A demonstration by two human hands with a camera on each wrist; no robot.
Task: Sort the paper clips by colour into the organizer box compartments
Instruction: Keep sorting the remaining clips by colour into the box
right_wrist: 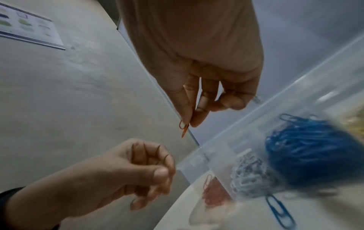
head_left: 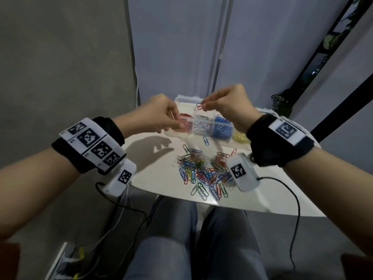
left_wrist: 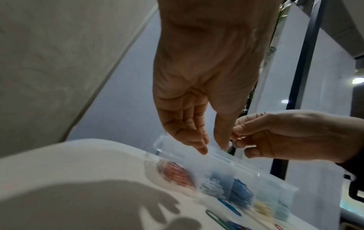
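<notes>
Right hand (head_left: 228, 107) pinches red clips (head_left: 198, 106) between thumb and forefinger, above the back of the organizer box (head_left: 260, 113), about over the white compartment (head_left: 201, 125). Left hand (head_left: 159, 114) hovers at the red compartment (head_left: 184, 123), fingers loosely curled; whether it holds anything cannot be told. Judgement: the right hand should carry the clips left until clear of the white section, lower close to the red heap, then part the fingertips, so nothing bounces across the divider. Unsorted pile (head_left: 203, 172) lies on the table (head_left: 159, 178), just in front of the box

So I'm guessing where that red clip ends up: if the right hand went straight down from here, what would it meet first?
Probably the organizer box, around its white-clip compartment rather than the red one; depth is unclear. The right hand pinches red clips.
</notes>
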